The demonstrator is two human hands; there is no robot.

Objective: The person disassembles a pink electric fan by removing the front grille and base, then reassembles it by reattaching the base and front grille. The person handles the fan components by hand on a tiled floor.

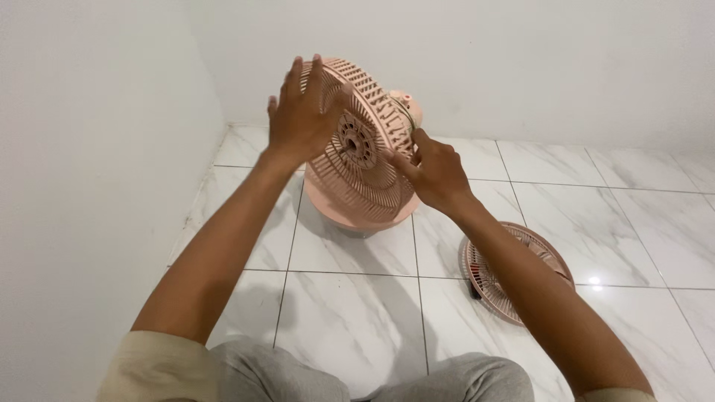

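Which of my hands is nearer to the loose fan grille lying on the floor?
Right. The right hand is at the edge of the pink fan, with its forearm passing over the loose grille. The left hand rests on the fan's upper left, farther away.

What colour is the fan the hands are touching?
The fan is pale pink, grille and base alike. The head view shows it best.

I see an evenly bright frame under soft white light from above. A small hot glare spot sits on the glossy floor tiles (593, 281) at lower right. Soft shadows fall under the forearms at lower centre. My left hand (302, 112) shows slight motion blur at upper centre. Focus is otherwise crisp, and the edges show little bending.
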